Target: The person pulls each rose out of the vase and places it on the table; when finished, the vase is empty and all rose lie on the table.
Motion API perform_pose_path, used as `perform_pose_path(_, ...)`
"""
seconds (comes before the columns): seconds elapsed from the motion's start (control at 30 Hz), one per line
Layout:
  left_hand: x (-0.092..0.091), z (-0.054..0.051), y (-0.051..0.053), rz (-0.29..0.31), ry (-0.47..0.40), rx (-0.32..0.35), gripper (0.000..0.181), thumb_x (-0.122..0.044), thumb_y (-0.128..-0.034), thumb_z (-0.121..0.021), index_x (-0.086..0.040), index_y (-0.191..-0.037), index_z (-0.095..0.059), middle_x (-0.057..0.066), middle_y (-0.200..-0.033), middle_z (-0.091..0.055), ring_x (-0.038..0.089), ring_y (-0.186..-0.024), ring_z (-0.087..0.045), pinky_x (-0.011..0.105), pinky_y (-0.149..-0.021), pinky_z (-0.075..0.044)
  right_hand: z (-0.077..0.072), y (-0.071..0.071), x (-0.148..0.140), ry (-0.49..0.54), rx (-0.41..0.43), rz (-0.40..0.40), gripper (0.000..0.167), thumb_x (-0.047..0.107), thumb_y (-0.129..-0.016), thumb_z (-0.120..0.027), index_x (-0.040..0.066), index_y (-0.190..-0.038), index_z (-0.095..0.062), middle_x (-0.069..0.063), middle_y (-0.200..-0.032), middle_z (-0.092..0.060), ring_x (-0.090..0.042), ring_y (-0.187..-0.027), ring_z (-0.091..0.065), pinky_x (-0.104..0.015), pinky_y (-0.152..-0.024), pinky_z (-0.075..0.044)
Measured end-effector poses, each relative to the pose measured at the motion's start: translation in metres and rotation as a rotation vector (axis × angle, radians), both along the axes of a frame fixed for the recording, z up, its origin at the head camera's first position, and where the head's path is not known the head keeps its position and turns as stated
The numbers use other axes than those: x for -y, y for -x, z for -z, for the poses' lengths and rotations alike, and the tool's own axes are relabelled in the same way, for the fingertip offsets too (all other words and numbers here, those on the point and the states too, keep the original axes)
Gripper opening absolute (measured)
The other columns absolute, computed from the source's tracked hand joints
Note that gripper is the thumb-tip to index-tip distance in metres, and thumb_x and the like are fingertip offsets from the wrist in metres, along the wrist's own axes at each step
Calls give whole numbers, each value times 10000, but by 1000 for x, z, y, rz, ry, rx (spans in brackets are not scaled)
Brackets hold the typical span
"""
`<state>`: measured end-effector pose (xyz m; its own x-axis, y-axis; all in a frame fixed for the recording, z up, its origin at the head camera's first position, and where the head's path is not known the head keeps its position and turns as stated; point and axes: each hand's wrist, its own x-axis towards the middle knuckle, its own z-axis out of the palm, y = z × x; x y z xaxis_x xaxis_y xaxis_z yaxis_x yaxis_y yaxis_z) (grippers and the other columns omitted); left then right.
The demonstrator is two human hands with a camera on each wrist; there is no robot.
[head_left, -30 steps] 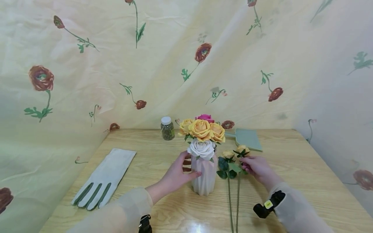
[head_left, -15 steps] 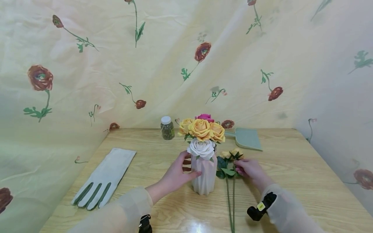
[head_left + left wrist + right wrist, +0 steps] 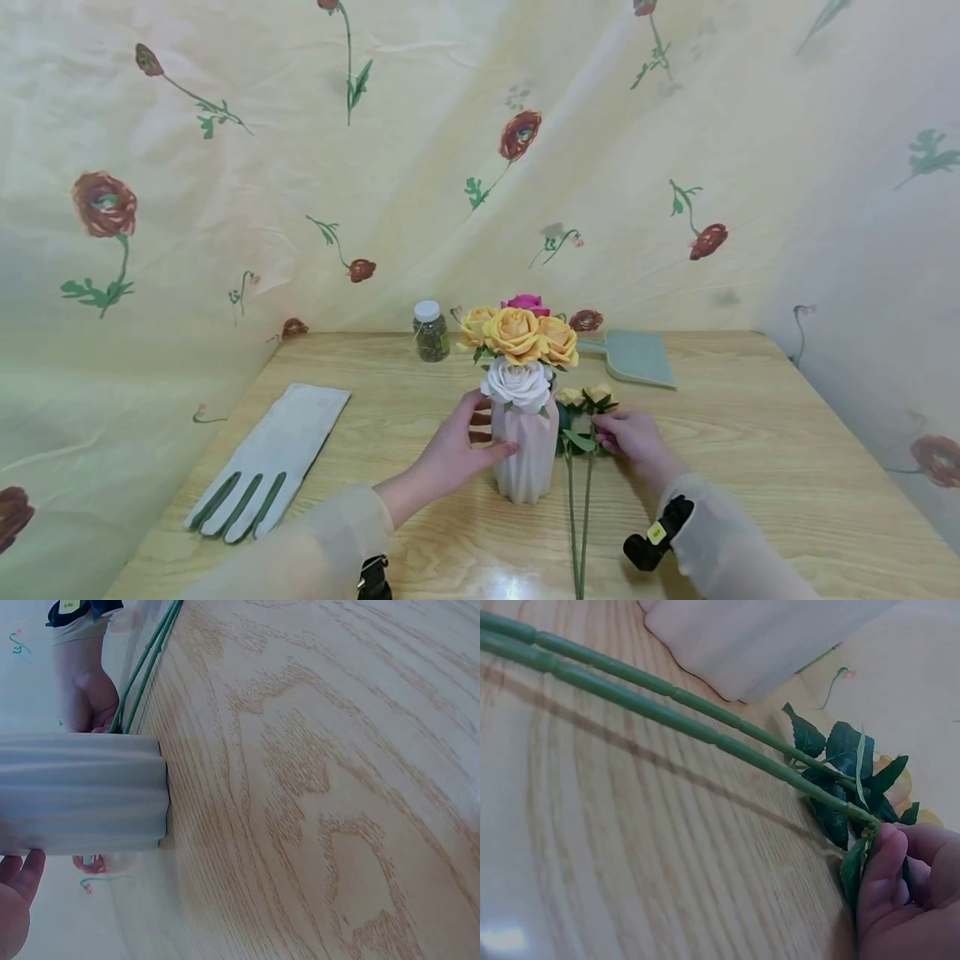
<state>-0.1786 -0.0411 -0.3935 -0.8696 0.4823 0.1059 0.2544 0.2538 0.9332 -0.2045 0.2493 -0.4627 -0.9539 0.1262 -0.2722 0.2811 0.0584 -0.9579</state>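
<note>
My left hand grips a pale pink ribbed vase, thumb at its front and fingers around its left side. Out of the vase rise a white rose, several yellow-orange roses and a magenta rose. Just right of the vase, my right hand pinches one yellow rose by its stem below the bloom. A second yellow rose lies alongside it, their long stems side by side in the right wrist view. Dark green leaves cluster near the blooms.
A white glove with grey-green strips between its fingers lies at left. Behind the vase stand a white-capped jar and, to the right, a pale green dustpan. A flower-printed cloth hangs behind the wooden table.
My right hand has moved left, bringing the yellow roses closer to the vase; their stems have shifted left too. The left hand and vase have stayed in place.
</note>
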Motion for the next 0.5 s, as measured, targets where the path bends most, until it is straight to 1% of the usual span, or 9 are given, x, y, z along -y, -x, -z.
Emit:
perform_pose_path(0.1,0,0,0,3,-9,-9,657,-246,-831,-731,-137,-1361,-358,112,-1241,-472,253,-1059,-543,376,-875,-493,-1,-1,1,-27,-9,4,230,122,-930,-574,-95,-1000,-602,3,-697,-596,-60,-613,-550,-173,-542,-485)
perform_pose_path(0.13,0,0,0,3,-12,-8,658,-245,-831,-731,-138,-1362,-358,112,-1242,-470,253,-1060,-542,375,-875,-493,-1,-2,1,-63,-15,-6,234,131,-929,-574,-92,-992,-608,3,-694,-595,-63,-609,-547,-176,-539,-481)
perform_pose_path(0.2,-1,0,1,5,-14,-8,662,-245,-831,-731,-138,-1365,-355,115,-1246,-468,256,-1061,-542,365,-872,-494,-4,-3,1,-158,-31,-35,240,146,-929,-570,-81,-986,-623,-3,-690,-597,-76,-604,-545,-191,-535,-474)
perform_pose_path(0.33,-1,0,0,3,-9,-2,660,-250,-832,-729,-128,-1364,-358,128,-1245,-464,283,-1054,-548,362,-861,-500,-10,-4,-1,-391,-70,-101,269,173,-933,-558,-68,-1014,-645,-28,-700,-615,-111,-612,-552,-237,-554,-470)
perform_pose_path(0.4,0,0,0,0,-6,-1,657,-251,-833,-729,-123,-1361,-361,131,-1246,-462,293,-1053,-549,367,-858,-502,-13,-6,-2,-434,-81,-121,281,166,-935,-556,-73,-1055,-639,-46,-727,-630,-126,-632,-563,-260,-570,-481)
perform_pose_path(0.5,0,1,0,-4,0,3,657,-256,-832,-729,-122,-1360,-362,128,-1249,-461,291,-1051,-551,369,-853,-505,-18,-8,-2,-427,-87,-139,299,141,-933,-557,-89,-1117,-610,-71,-788,-646,-137,-668,-582,-284,-596,-510)
